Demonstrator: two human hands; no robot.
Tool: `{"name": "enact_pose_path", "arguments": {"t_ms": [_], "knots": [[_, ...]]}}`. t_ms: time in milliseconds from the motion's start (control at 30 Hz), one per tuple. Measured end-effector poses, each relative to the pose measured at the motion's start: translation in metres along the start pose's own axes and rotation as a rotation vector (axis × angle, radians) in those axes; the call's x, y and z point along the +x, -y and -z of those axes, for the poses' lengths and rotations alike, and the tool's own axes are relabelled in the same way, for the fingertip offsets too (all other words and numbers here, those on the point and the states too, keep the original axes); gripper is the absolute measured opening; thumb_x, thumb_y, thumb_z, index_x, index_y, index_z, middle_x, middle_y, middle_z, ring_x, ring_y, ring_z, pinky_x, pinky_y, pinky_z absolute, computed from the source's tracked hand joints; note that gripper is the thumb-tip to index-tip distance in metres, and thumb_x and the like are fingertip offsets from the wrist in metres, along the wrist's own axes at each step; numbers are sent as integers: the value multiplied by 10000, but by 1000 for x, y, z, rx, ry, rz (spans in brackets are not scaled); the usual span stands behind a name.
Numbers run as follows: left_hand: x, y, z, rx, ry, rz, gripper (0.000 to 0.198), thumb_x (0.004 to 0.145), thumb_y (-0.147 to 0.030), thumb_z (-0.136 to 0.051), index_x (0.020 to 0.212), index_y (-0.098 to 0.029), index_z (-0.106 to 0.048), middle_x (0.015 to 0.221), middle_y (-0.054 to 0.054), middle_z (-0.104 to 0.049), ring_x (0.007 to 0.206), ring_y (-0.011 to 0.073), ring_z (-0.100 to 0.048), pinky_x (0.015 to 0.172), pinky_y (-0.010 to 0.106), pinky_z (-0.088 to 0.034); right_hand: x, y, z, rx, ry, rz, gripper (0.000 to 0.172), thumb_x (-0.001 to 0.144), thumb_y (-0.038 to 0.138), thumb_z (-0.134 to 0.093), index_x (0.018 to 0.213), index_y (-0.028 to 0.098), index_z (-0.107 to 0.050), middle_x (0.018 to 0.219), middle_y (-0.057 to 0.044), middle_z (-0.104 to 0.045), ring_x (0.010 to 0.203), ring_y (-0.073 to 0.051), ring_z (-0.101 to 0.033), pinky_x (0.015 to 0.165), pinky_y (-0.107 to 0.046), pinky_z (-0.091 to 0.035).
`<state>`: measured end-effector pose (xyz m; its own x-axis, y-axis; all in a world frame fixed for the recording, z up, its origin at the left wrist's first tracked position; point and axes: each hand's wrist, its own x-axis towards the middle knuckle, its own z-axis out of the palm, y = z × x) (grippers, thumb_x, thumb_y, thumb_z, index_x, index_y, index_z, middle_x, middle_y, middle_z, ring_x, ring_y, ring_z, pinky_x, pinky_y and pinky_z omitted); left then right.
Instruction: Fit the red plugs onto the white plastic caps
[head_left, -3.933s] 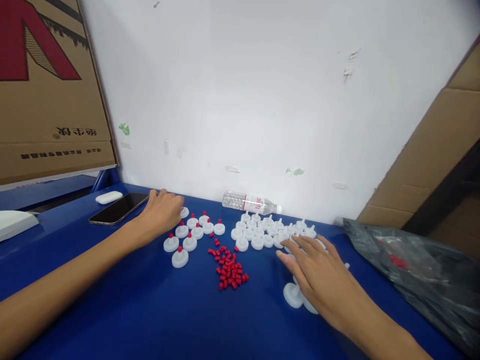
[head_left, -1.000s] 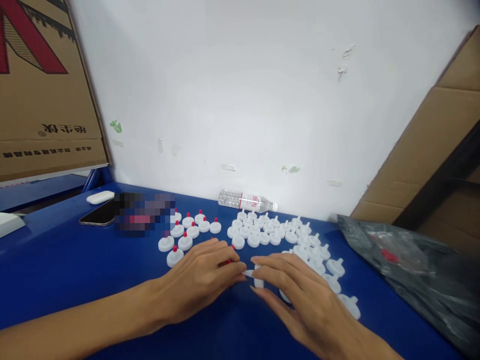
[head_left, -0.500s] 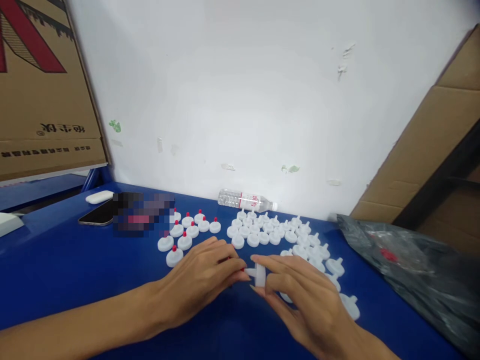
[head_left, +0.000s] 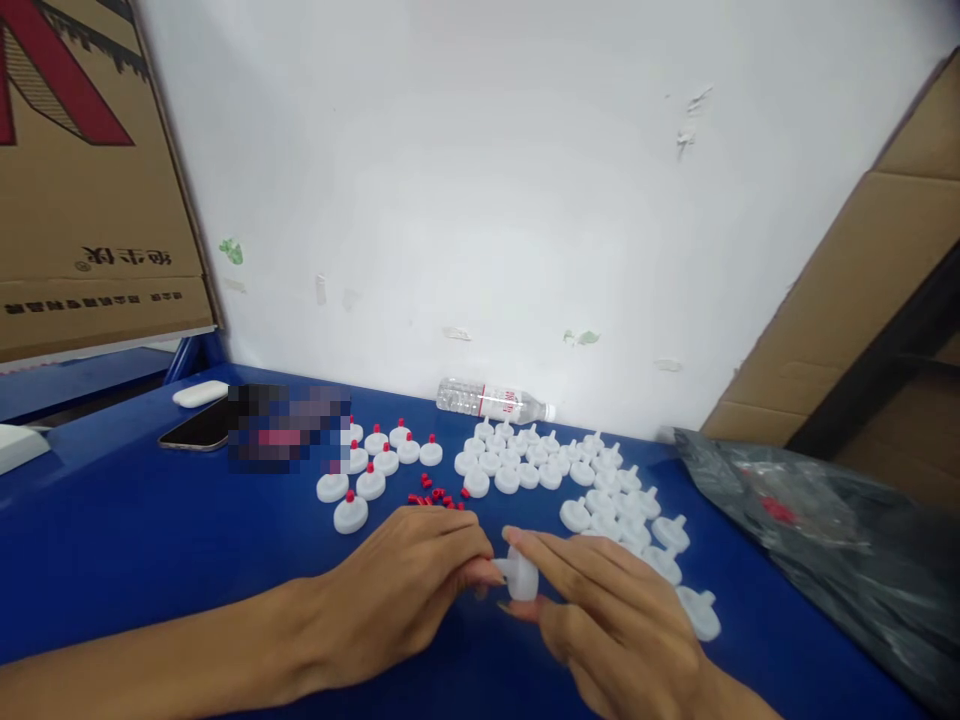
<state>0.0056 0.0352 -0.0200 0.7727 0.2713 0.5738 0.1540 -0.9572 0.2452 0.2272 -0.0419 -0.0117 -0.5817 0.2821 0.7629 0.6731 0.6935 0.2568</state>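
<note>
My right hand (head_left: 622, 610) is closed on a white plastic nozzle cap (head_left: 523, 577), gripping its round base between thumb and fingers with the spout turned left. At the end of that spout, the fingertips of my left hand (head_left: 420, 575) are pinched together. They hide the spout's tip and the small red cap seen there a moment earlier. Just beyond my left hand lie several loose red tip caps (head_left: 442, 497). White nozzle caps with red tips (head_left: 370, 484) stand to the left, and many without red tips (head_left: 507, 480) stand to the right.
A clear plastic bottle (head_left: 491, 401) lies against the white wall. At the left of the blue table (head_left: 150, 540) are a phone (head_left: 196, 428), a white oblong item (head_left: 200, 394) and a blurred patch. A dark plastic bag (head_left: 817, 560) covers the right edge. Cardboard (head_left: 82, 200) stands at the left.
Both hands have come slightly nearer to me with the nozzle cap, uncovering the loose red caps behind them. The red at my left fingertips is now out of sight.
</note>
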Motion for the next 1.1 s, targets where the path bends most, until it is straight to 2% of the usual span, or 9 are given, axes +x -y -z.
{"name": "enact_pose_path", "arguments": {"t_ms": [200,400,500,567,633,700,800,900,1100], "knots": [[0,-5,0,-72,3,17,269,1074,-214,-352,892,-182,-547,763,-2,-628,629,130,-555,619,231,-424,-1,4,7,-137,79,85,236,938,87,-584,759,217,-666,1147,-108,-749,1033,-198,-734,809,-259,-615],[4,0,3,44,56,27,312,1079,-234,-360,858,-170,-572,755,4,-631,612,136,-564,564,258,-393,2,0,9,-151,94,136,261,976,82,-494,894,207,-707,1144,-126,-745,1056,-197,-727,800,-273,-615],[7,5,7,113,17,-20,288,1077,-261,-401,924,-163,-625,778,12,-627,623,123,-568,535,243,-380,4,-4,4,-147,73,101,261,962,60,-490,993,191,-714,1187,-116,-736,1064,-214,-725,823,-309,-602],[10,10,13,157,-54,-69,252,1070,-247,-419,1011,-160,-648,803,21,-633,636,114,-574,537,220,-399,6,-6,2,-150,66,55,173,961,112,-553,986,195,-703,1211,-100,-733,1075,-228,-720,846,-339,-582],[12,18,22,267,-108,-97,228,1055,-192,-425,1096,-158,-647,852,40,-657,677,122,-589,557,211,-425,6,-10,2,-170,73,-14,97,969,210,-596,994,188,-688,1226,-105,-727,1069,-244,-716,854,-373,-564],[13,28,33,443,-114,-88,253,1013,-97,-424,1112,-166,-646,907,57,-671,741,150,-586,575,224,-427,7,-15,5,-203,99,-93,151,985,262,-573,1050,169,-673,1234,-127,-718,1063,-268,-704,866,-417,-539],[14,47,49,644,49,28,349,896,24,-463,1090,-188,-662,1004,78,-661,871,212,-547,602,257,-409,5,-25,9,-269,149,-209,206,1002,268,-517,1098,160,-664,1200,-132,-723,1065,-296,-676,919,-478,-482],[12,62,58,695,145,81,367,823,81,-462,994,-162,-678,993,94,-656,893,233,-516,696,312,-427,2,-36,10,-361,234,-318,275,1029,315,-449,1046,164,-677,1116,-126,-735,1055,-325,-655,948,-528,-437],[9,68,52,691,261,151,316,807,97,-502,898,-138,-691,912,100,-656,881,254,-523,733,343,-385,-9,-46,5,-436,421,-430,455,1061,400,-312,946,185,-697,761,-109,-709,901,-330,-677,941,-580,-415]]}}
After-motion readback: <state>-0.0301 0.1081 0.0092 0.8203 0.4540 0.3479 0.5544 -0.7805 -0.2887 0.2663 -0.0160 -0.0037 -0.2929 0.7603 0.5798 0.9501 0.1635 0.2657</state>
